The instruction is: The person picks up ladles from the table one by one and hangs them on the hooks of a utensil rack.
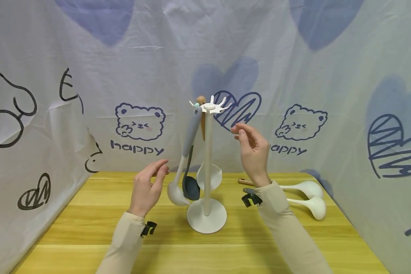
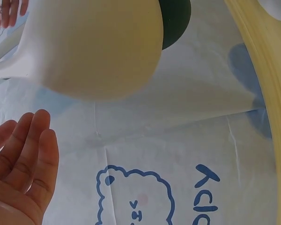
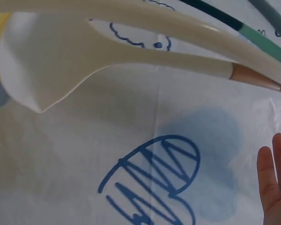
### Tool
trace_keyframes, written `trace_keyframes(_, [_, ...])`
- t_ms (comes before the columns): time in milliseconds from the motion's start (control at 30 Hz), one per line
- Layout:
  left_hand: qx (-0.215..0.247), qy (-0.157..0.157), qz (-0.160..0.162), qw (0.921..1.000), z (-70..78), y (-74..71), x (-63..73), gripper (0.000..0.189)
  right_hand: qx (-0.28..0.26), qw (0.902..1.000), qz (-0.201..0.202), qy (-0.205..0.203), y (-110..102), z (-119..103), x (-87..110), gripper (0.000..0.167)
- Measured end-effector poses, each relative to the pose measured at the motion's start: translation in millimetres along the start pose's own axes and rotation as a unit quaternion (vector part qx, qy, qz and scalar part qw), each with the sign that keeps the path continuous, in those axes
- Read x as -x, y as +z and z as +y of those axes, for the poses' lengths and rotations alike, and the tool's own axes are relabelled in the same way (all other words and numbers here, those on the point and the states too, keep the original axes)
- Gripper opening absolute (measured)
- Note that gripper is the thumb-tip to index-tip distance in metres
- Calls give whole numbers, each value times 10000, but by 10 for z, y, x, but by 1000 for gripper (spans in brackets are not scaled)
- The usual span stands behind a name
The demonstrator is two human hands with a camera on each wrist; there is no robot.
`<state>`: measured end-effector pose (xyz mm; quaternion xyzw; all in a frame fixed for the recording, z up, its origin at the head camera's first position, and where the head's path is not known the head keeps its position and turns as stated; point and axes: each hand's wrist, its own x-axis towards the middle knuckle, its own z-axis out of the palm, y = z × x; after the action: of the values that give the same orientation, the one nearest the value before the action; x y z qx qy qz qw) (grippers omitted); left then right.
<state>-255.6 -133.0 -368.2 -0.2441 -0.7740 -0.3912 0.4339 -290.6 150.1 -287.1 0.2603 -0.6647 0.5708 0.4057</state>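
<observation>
A white utensil stand (image 1: 207, 152) with a round base and hooks on top bears several ladles. At its left hang a white ladle with a blue-grey handle (image 1: 193, 131) and a dark ladle (image 1: 191, 188). Behind the post hangs a white ladle with a wooden handle (image 3: 42, 61). My left hand (image 1: 147, 188) is left of the blue-grey-handled ladle, fingers loosely bent and holding nothing; in the left wrist view it is apart from that ladle's bowl (image 2: 98, 47). My right hand (image 1: 254, 152) is raised right of the post, below hook height, touching nothing.
Two more white ladles, one farther back (image 1: 308, 187) and one nearer (image 1: 316, 207), lie on the wooden table (image 1: 171, 251) at the right, partly behind my right forearm. A printed cloth (image 1: 178, 49) hangs behind and at both sides of the table.
</observation>
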Motion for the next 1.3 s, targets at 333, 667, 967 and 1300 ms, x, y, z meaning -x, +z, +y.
trace_keyframes(333, [-89,-188,-158,9997,-15,-21,21,21,218,9984,-315,426,-104,186,136,21])
trace_keyframes(667, [-153,-223,-182,9995,-19,-45,6,22,375,9965,-585,470,-138,287,233,21])
trace_keyframes(967, [-151,-274,-167,9994,5,-57,3,21,499,9919,-749,900,-191,388,380,22])
trace_keyframes(1300, [-121,-199,-57,9997,4,-57,0,20,738,9880,-834,1070,-223,530,526,23])
